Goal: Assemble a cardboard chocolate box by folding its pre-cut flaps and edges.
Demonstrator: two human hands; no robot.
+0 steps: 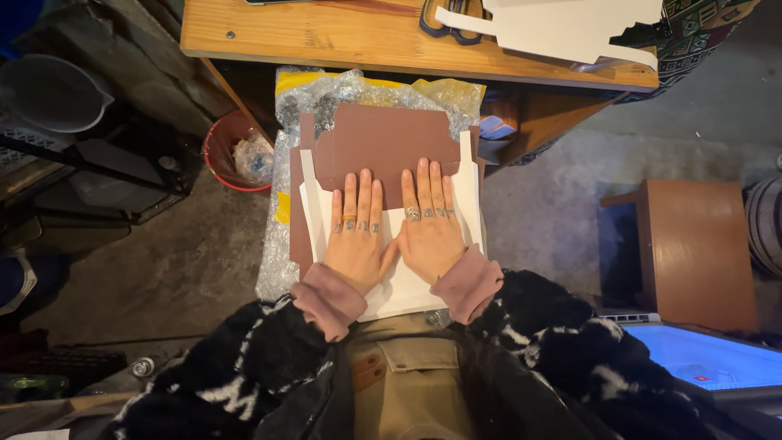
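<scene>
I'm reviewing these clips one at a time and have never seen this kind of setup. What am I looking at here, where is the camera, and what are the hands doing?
There is no machine: a person wears one camera on the head, looking down at their own lap and two bare hands. The left hand and right hand lie flat, side by side, fingers spread, pressing on a die-cut cardboard sheet, brown on its upper part and white below. Neither hand grips anything. Under the cardboard lies bubble wrap, over something yellow. Ahead stands a wooden table carrying scissors and more white cut cardboard. A red bucket sits on the floor to the left, a small wooden stool to the right.
</scene>
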